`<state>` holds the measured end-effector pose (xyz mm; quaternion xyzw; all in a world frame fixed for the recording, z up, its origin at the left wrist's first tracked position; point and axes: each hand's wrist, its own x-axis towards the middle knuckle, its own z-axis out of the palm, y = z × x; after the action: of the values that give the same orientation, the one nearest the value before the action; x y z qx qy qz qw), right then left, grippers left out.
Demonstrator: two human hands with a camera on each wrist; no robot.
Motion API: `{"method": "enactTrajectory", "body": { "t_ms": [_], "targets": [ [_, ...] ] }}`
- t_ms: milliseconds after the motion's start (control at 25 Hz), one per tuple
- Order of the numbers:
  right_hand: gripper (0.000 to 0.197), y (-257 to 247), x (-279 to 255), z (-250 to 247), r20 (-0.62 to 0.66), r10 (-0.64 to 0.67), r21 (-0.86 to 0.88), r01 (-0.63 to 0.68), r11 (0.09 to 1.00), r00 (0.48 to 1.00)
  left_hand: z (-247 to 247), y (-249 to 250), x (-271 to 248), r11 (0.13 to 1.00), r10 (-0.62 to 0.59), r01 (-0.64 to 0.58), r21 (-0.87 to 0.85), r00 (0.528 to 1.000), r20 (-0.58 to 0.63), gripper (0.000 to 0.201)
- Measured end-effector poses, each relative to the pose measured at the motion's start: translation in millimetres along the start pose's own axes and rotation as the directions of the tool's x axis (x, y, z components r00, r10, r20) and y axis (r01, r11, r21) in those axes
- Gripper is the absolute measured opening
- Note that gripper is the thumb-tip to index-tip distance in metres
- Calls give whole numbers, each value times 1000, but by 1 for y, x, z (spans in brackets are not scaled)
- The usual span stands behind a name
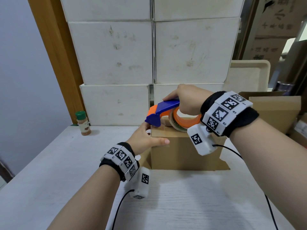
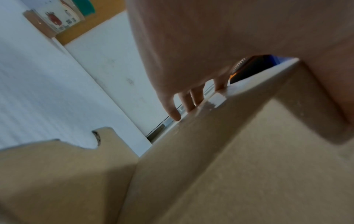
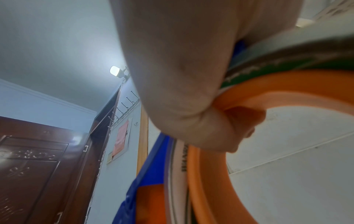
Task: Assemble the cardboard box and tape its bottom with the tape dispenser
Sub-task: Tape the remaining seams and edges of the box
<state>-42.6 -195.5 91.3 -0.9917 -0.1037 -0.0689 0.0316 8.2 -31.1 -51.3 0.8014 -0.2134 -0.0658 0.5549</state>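
Head view: a brown box stands on the white desk, its closed flaps facing up and loose flaps splayed on the desk at its base. What is inside the box cannot be seen. The right hand is clenched round the blue and orange dispenser, fingers hooked through the orange hub of the tape roll, thumb along the blue top. The dispenser's blue nose rests on the top of the box near its left edge, with the roll over the top face.

The left hand lies at the box's upper left corner, thumb stretched straight along the front face just under the top edge, fingers at the left edge below the dispenser's nose. Its grip is flat and loose, pressing rather than closing.

Left wrist view: the fingers touch a glossy strip of clear tape folded over the box edge; the picture is blurred.

Right wrist view: curled fingers wrap the orange hub.

A spice jar with a green cap, filled with reddish-brown powder, stands at the desk's far left, well apart from the box. White cartons are stacked behind the desk, and a brown carton sits at the right.
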Motion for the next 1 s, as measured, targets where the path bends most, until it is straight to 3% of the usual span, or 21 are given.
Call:
{"method": "enactTrajectory", "body": {
  "t_ms": [200, 280, 360, 520, 600, 720, 880, 1000],
  "targets": [
    [57, -1, 0, -2, 23, 8, -16, -8, 1000, 1000, -7, -5, -4, 999, -19, 19, -29, 1000, -4, 98],
    [45, 23, -6, -15, -12, 91, -90, -92, 992, 996, -33, -10, -10, 990, -46, 30, -139, 993, -111, 99],
    [46, 45, -11, -33, -99, 179, -149, -192, 970, 979, -59, -7, -14, 993, -72, 56, -100, 985, -159, 101],
    [55, 28, -10, -31, -165, 105, 23, -103, 994, 981, -42, -2, -6, 998, -37, 38, -51, 999, 4, 115],
    [57, 18, -8, -26, -183, 52, 53, -43, 998, 982, -34, -8, 0, 996, -30, 31, -79, 999, 11, 118],
    [60, 15, -6, -30, -205, 57, 112, -35, 993, 977, -36, -9, 3, 996, -15, 16, -86, 1000, 15, 106],
    [60, 7, -4, -28, -206, 53, 156, -21, 988, 977, -31, -5, 3, 994, 33, -29, -104, 999, 36, 75],
    [60, 4, -1, -24, -184, 62, 185, -27, 982, 981, -31, -6, 1, 988, 57, -53, -147, 998, 27, 67]
  ]
}}
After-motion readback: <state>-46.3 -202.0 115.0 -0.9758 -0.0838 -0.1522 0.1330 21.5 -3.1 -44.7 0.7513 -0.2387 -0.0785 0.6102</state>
